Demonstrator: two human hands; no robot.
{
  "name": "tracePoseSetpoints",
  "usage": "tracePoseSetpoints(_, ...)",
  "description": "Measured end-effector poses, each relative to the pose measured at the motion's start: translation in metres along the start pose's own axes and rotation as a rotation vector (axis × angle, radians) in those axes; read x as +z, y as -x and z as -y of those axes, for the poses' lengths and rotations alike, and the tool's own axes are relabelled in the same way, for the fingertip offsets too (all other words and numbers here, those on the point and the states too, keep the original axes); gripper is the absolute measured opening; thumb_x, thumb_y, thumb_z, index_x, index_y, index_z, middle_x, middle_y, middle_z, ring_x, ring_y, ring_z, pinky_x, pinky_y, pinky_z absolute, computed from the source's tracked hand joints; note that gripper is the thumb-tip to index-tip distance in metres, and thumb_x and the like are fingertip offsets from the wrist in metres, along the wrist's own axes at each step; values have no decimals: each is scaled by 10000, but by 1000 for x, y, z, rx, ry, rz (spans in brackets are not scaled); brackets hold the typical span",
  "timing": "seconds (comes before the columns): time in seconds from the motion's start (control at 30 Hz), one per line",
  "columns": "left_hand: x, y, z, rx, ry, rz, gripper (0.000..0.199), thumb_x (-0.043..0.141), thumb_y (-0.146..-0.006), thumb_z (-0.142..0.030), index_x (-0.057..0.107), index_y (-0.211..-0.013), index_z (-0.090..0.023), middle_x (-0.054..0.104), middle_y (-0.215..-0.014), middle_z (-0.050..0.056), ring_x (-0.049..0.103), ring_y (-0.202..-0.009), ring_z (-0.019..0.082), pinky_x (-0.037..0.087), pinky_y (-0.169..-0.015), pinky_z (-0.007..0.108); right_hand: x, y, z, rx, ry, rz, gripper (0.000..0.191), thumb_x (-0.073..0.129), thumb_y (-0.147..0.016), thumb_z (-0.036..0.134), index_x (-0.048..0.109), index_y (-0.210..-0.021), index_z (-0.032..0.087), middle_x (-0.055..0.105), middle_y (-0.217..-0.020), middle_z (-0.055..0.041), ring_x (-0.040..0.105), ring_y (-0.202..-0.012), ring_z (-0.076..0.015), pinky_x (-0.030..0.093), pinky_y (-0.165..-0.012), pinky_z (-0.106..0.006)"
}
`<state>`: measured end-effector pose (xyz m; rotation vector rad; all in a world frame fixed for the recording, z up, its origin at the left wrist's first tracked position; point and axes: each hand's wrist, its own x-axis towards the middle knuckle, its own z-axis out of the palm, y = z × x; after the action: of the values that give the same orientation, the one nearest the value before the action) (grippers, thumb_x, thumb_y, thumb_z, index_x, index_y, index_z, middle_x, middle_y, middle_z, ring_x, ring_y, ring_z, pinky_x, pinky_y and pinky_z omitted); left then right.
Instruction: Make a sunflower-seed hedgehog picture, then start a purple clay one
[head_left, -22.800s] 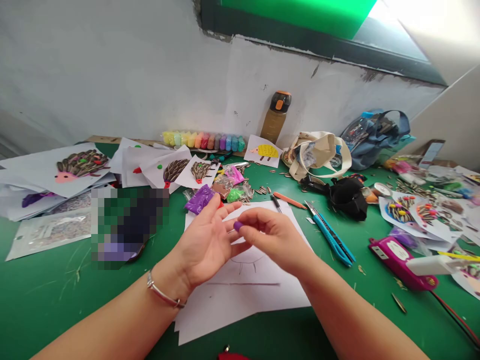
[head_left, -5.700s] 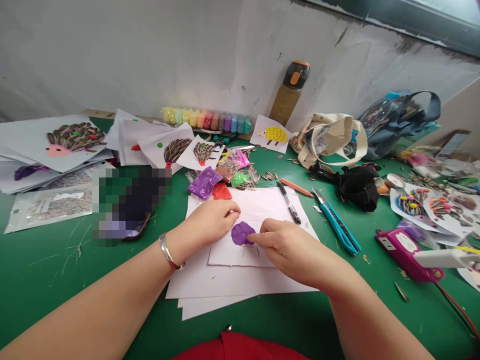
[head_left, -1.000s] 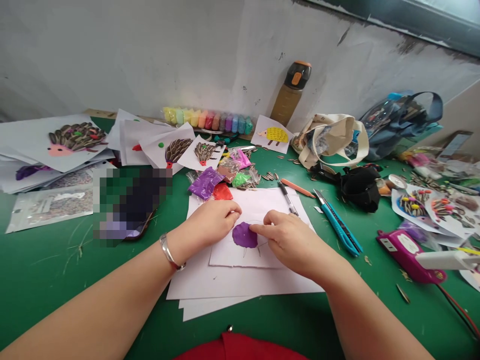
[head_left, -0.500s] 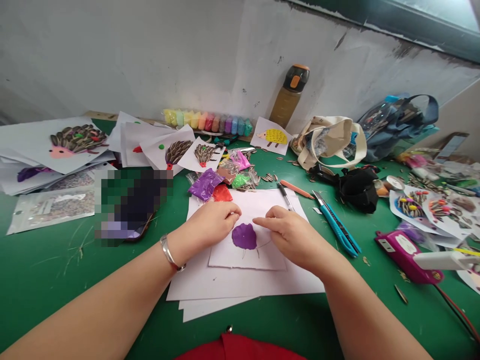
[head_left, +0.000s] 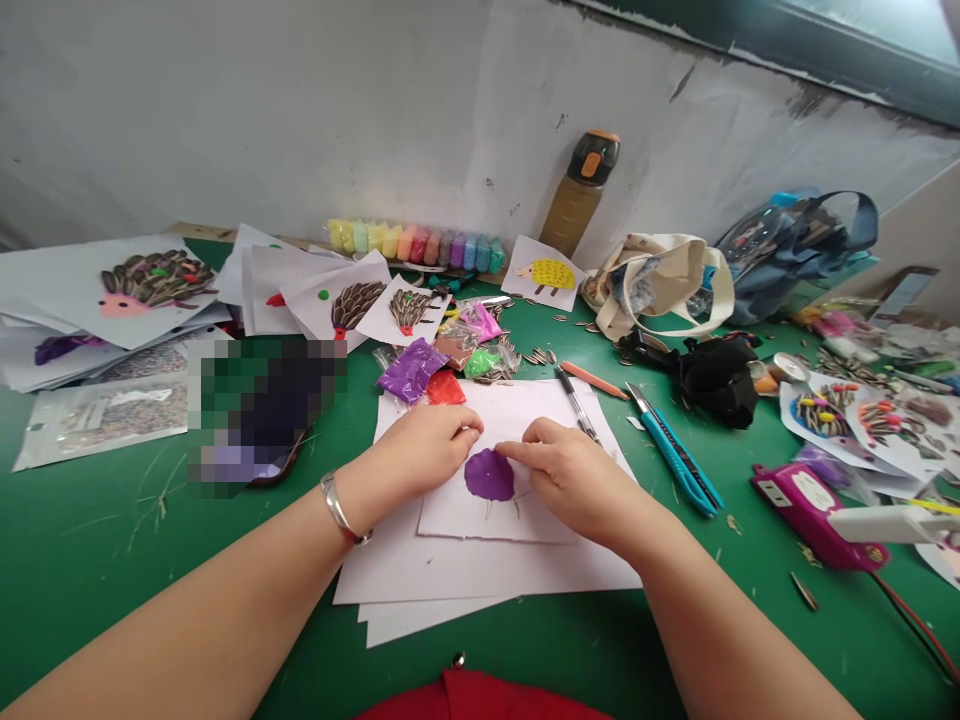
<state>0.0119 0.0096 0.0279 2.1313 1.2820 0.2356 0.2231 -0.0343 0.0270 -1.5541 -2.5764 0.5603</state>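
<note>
A flattened patch of purple clay (head_left: 489,475) lies on a white paper sheet (head_left: 495,525) with pencil lines below it. My right hand (head_left: 566,485) rests beside the patch, its index fingertip at the patch's upper right edge. My left hand (head_left: 420,447) lies on the paper to the left of the clay, fingers curled together and holding nothing. A silver bangle (head_left: 339,510) circles my left wrist. The sheet sits on a loose stack of white paper (head_left: 480,580).
Beyond the paper lie a purple clay packet (head_left: 412,370), a red clay packet (head_left: 445,387), a pen (head_left: 576,405) and a blue utility knife (head_left: 675,465). Seed-covered hedgehog pictures (head_left: 157,285) lie at left, more at right. A pixelated blurred patch (head_left: 266,410) hides something left of my hands.
The small purple lump has become a wide, flat patch on the paper. Over the last second, my right hand has moved slightly back and forth at its right edge, while my left hand has stayed still.
</note>
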Motion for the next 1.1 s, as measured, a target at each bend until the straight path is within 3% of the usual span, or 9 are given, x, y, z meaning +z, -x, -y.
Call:
tracePoseSetpoints(0.23, 0, 0, -1, 8, -3, -4, 294, 410, -875, -214, 703, -849, -213, 736, -873, 2, 620, -748, 175, 380, -633, 276, 3, -2, 6, -54, 57, 10, 529, 430, -867, 48, 676, -1254, 312, 613, -943, -65, 543, -797, -189, 356, -719, -306)
tracePoseSetpoints(0.5, 1, 1, 0, -39, 20, 4, 300, 412, -884, -235, 711, -911, -224, 745, -894, 12, 635, -759, 193, 402, -656, 286, 5, -2, 3, -8, -13, -30, 547, 408, -867, 31, 673, -1251, 316, 604, -950, -57, 556, -813, -177, 360, -717, -292)
tracePoseSetpoints(0.73, 2, -1, -1, -48, -1, 11, 300, 413, -868, -213, 712, -889, -226, 740, -885, 13, 631, -765, 194, 398, -643, 285, 5, -6, 8, -46, 133, -13, 530, 450, -842, 42, 691, -1220, 325, 614, -896, -61, 534, -736, -185, 331, -667, -303)
tracePoseSetpoints(0.97, 1, 0, -1, -65, 18, 7, 299, 415, -880, -237, 713, -908, -228, 745, -882, 15, 639, -757, 194, 405, -642, 284, 4, -1, 0, -12, -138, -75, 545, 398, -858, 23, 680, -1246, 280, 609, -980, -57, 582, -851, -170, 420, -735, -276)
tracePoseSetpoints(1.1, 2, -1, -1, -63, 16, 5, 298, 417, -876, -226, 714, -907, -227, 744, -878, 13, 638, -750, 189, 411, -641, 279, 5, -1, 3, -24, -93, -44, 539, 399, -847, 25, 704, -1215, 275, 608, -939, -60, 586, -829, -185, 439, -747, -308)
